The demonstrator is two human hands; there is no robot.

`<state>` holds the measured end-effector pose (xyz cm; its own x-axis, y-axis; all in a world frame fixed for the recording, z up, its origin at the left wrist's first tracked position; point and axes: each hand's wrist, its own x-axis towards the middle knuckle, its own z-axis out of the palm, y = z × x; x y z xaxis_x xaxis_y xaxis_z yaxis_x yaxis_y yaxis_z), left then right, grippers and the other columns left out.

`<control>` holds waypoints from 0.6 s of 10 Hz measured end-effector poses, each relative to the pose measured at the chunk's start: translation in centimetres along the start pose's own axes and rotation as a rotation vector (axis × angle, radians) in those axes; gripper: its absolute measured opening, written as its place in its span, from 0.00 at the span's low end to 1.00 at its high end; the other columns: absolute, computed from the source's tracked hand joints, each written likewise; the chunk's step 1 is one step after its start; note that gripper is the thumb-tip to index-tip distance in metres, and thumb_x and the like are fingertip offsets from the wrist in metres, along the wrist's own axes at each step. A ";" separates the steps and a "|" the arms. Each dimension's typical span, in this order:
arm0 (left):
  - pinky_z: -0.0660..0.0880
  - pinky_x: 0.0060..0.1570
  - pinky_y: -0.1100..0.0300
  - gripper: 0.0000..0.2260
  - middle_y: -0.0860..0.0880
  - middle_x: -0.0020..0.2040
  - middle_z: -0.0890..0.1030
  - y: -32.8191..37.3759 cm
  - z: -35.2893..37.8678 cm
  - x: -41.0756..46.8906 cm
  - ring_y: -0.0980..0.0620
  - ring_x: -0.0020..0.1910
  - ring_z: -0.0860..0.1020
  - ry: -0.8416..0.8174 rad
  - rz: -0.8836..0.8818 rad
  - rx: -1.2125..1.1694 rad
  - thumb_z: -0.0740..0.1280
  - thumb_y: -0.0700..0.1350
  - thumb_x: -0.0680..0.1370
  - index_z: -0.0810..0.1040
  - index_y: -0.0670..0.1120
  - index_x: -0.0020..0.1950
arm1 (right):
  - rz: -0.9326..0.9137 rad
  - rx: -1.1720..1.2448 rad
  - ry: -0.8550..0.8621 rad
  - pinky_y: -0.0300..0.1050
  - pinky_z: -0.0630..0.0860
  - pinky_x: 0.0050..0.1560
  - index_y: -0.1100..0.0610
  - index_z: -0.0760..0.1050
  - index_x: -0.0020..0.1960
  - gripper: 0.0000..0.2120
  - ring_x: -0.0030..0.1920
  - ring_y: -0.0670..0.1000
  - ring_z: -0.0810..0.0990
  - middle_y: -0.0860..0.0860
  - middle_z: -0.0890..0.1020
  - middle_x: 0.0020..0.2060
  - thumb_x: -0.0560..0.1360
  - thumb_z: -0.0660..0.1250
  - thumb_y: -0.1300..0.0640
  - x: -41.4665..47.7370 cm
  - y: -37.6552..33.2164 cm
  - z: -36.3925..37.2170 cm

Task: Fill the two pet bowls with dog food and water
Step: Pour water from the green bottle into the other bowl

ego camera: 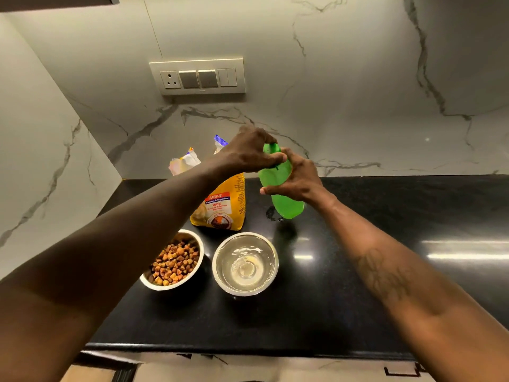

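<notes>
1. A green bottle [286, 202] is held tilted over the black countertop [385, 216], toward its back edge and near the middle of its width. Whether the bottle's base touches the surface cannot be told.
2. The bottle's body is gripped by the right hand [298, 180], with the fingers curled round its middle and the thumb laid across the front.
3. The bottle's green cap [268, 148] is pinched from above by the left hand [248, 153], with the fingertips closed on the top.
4. A yellow dog food bag [223, 210] stands upright just left of the bottle, nearer the back edge than the bowls. Its opened top is partly hidden behind the left forearm.
5. 2 steel bowls are set side by side in front of the bag, closer to the front edge and apart from each other.
6. The kibble bowl [170, 287], on the left, is filled with brown kibble [176, 263] and partly covered by the left forearm.
7. The water bowl [242, 291], on the right, holds clear water [245, 266].
8. A switch panel [198, 77] is mounted on the veined marble wall [330, 78] behind the countertop, above the back left corner area.
</notes>
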<state>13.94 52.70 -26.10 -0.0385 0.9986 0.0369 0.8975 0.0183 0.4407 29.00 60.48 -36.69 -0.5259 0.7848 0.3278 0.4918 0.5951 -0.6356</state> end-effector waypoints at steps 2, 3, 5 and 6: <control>0.69 0.55 0.63 0.23 0.39 0.67 0.80 0.8 0.7 -0.4 0.41 0.66 0.79 -0.071 -0.039 -0.074 0.73 0.42 0.79 0.75 0.41 0.73 | 0.082 0.046 -0.052 0.52 0.82 0.56 0.43 0.73 0.70 0.52 0.55 0.50 0.84 0.46 0.86 0.55 0.50 0.80 0.26 2.0 2.9 1.1; 0.70 0.55 0.63 0.25 0.39 0.67 0.80 -1.1 1.9 0.2 0.42 0.65 0.80 -0.072 -0.055 -0.034 0.75 0.44 0.77 0.75 0.42 0.73 | 0.066 0.051 -0.085 0.52 0.82 0.56 0.45 0.73 0.70 0.50 0.55 0.51 0.84 0.49 0.86 0.55 0.51 0.82 0.30 2.6 3.5 2.4; 0.77 0.53 0.62 0.30 0.37 0.65 0.82 -4.4 3.0 0.4 0.45 0.57 0.84 -0.060 -0.035 0.001 0.78 0.49 0.74 0.75 0.43 0.74 | 0.080 0.075 -0.088 0.46 0.81 0.54 0.51 0.74 0.69 0.50 0.55 0.52 0.83 0.51 0.85 0.55 0.53 0.82 0.31 3.7 4.8 3.8; 0.80 0.52 0.60 0.29 0.37 0.63 0.83 -5.5 3.7 -0.1 0.46 0.54 0.85 -0.056 -0.031 0.008 0.79 0.49 0.74 0.78 0.40 0.71 | 0.084 0.057 -0.102 0.51 0.82 0.55 0.50 0.73 0.68 0.51 0.55 0.53 0.83 0.51 0.85 0.55 0.52 0.81 0.28 4.1 5.2 4.0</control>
<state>10.59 52.73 -31.85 -0.0417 0.9988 -0.0274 0.8998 0.0495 0.4334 26.57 66.11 -41.41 -0.5540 0.8079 0.2012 0.4983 0.5153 -0.6972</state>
